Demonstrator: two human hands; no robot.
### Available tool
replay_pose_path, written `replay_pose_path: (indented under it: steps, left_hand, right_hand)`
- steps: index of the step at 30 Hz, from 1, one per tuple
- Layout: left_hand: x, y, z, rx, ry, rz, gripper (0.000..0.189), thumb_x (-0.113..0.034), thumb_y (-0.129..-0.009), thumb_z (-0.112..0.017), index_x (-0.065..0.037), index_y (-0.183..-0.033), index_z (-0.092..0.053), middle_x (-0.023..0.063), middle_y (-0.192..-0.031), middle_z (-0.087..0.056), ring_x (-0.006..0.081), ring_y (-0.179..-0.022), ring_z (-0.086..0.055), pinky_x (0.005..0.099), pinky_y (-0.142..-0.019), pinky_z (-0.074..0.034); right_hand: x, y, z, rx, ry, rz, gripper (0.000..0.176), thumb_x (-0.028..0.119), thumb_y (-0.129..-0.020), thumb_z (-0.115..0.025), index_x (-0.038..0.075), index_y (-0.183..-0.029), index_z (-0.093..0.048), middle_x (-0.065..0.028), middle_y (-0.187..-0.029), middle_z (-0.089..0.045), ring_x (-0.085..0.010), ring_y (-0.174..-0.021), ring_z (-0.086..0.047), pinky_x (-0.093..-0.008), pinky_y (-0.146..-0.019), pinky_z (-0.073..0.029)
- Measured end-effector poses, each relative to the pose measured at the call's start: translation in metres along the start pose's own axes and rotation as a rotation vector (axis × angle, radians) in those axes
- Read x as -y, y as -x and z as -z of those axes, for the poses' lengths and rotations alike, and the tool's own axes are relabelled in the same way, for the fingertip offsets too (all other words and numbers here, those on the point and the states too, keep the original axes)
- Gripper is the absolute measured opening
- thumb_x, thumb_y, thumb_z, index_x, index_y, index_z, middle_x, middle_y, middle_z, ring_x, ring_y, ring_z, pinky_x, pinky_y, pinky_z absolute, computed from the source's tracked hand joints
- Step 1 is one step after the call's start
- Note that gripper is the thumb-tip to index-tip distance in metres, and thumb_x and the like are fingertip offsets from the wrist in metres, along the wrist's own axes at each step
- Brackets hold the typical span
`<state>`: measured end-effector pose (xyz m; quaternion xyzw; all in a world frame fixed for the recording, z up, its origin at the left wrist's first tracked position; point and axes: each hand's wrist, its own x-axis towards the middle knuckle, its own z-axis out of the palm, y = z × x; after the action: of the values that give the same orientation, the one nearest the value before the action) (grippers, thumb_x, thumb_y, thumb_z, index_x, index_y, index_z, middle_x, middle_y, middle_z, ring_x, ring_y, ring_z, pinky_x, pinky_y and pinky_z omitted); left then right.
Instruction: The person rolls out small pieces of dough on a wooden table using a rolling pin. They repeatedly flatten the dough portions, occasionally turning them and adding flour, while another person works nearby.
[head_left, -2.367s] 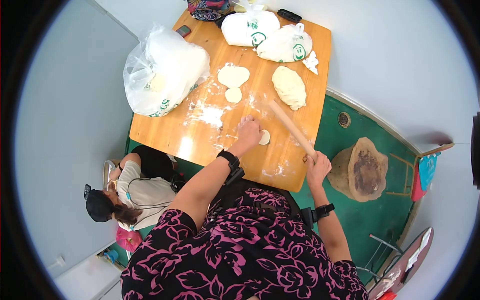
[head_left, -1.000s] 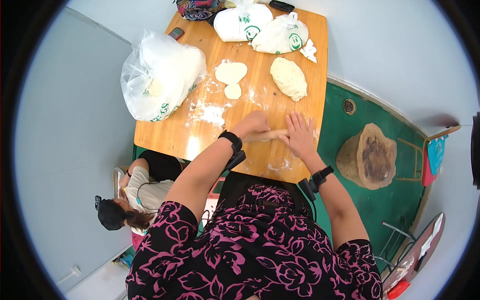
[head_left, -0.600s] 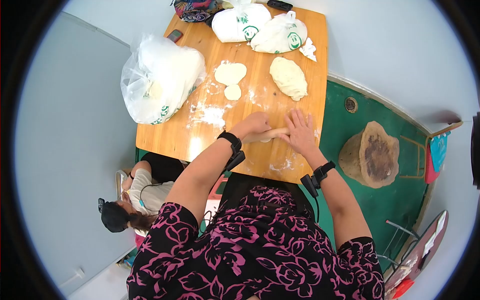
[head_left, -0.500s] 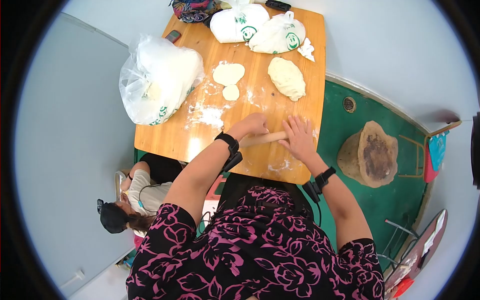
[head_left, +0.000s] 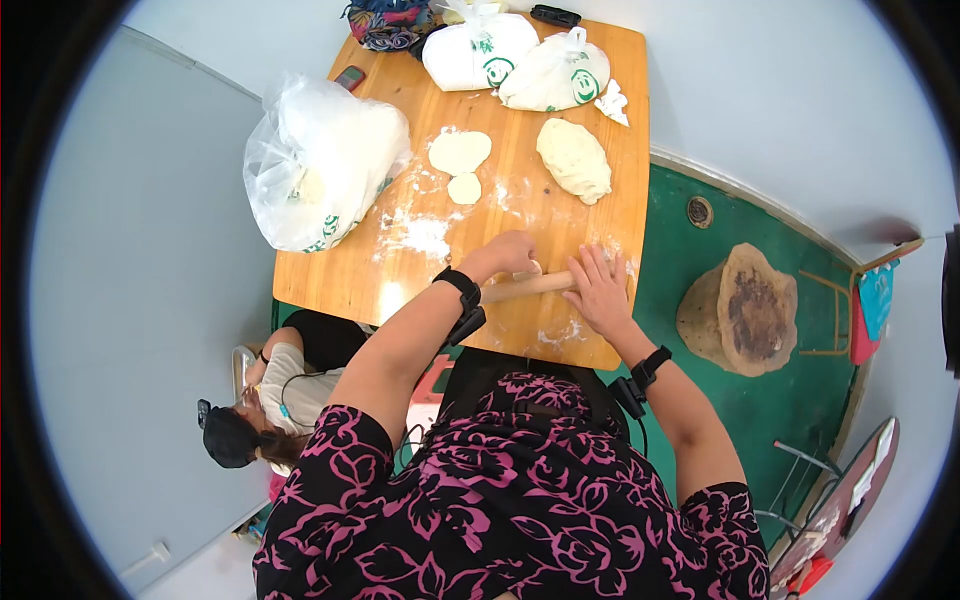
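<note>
A wooden rolling pin (head_left: pixel 528 287) lies slantwise near the front edge of the table. My right hand (head_left: pixel 601 290) is laid over its right end, fingers pointing forward and thumb on the near side. Just beyond the pin, my left hand (head_left: pixel 508 254) is closed, its fingertips on a small piece of dough (head_left: pixel 527 271) that is mostly hidden by the hand. Farther off lie a large flat round of dough (head_left: pixel 460 152) and a smaller one (head_left: pixel 464 189), edges touching. To their right rests a big lump of dough (head_left: pixel 574 160).
Bulging plastic bags stand at the left (head_left: pixel 325 165) and back (head_left: pixel 555 75) of the wooden table (head_left: pixel 350 280). Loose flour (head_left: pixel 418 235) dusts its middle. A phone (head_left: pixel 349 78) lies at the back left. Right of the table stands a wooden stump (head_left: pixel 740 310). Another person (head_left: pixel 290 390) sits at the left.
My right hand and the rolling pin have drawn slightly toward me. More of the small dough piece shows beside my left fingers. My left hand stays nearly in place.
</note>
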<state>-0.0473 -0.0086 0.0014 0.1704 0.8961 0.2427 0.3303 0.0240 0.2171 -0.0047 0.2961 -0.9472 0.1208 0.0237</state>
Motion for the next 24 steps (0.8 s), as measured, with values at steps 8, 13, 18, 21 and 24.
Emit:
replay_pose_path:
  steps: [8,13,18,21,24]
  left_hand:
    - [0.000,0.000,-0.004,-0.011,0.039,0.015,0.022,-0.023,-0.069,-0.067,-0.003,-0.079,-0.064,0.0133,-0.076,-0.064,0.0259,-0.071,-0.061,0.0346,-0.064,-0.048]
    - [0.015,0.023,-0.019,-0.107,0.264,0.171,0.018,-0.019,-0.070,-0.065,-0.005,-0.081,-0.066,0.0150,-0.081,-0.065,0.0272,-0.077,-0.062,0.0366,-0.067,-0.048]
    - [0.024,0.031,-0.022,-0.262,0.101,0.172,0.019,-0.022,-0.072,-0.066,-0.005,-0.079,-0.066,0.0125,-0.076,-0.066,0.0258,-0.071,-0.063,0.0334,-0.063,-0.049]
    - [0.027,0.022,-0.015,-0.214,0.113,0.169,0.020,-0.024,-0.071,-0.067,-0.005,-0.079,-0.068,0.0129,-0.076,-0.066,0.0265,-0.072,-0.063,0.0345,-0.064,-0.049]
    - [0.024,0.013,0.001,-0.095,0.054,0.194,0.024,-0.028,-0.070,-0.068,-0.006,-0.079,-0.068,0.0134,-0.076,-0.066,0.0268,-0.071,-0.063,0.0347,-0.064,-0.049]
  right_hand:
    - [-0.007,-0.021,0.007,0.034,0.001,0.147,0.044,0.030,-0.070,-0.069,0.003,-0.103,-0.055,-0.0114,-0.126,-0.048,-0.0256,-0.128,-0.035,-0.0507,-0.106,-0.020]
    - [-0.004,-0.005,0.002,0.008,-0.085,0.056,0.041,0.028,-0.069,-0.071,0.004,-0.098,-0.055,-0.0111,-0.125,-0.049,-0.0256,-0.127,-0.036,-0.0504,-0.105,-0.022]
    - [0.000,-0.019,0.000,-0.044,-0.052,0.057,0.053,0.039,-0.075,-0.064,0.005,-0.114,-0.052,-0.0127,-0.132,-0.043,-0.0273,-0.129,-0.033,-0.0533,-0.105,-0.020]
    - [-0.004,-0.036,0.002,0.022,-0.033,0.041,0.059,0.046,-0.079,-0.057,0.007,-0.123,-0.048,-0.0134,-0.136,-0.039,-0.0279,-0.131,-0.030,-0.0548,-0.104,-0.018]
    - [-0.003,-0.034,0.001,0.106,0.033,0.044,0.061,0.048,-0.080,-0.056,0.008,-0.125,-0.047,-0.0132,-0.138,-0.037,-0.0280,-0.132,-0.028,-0.0558,-0.104,-0.017]
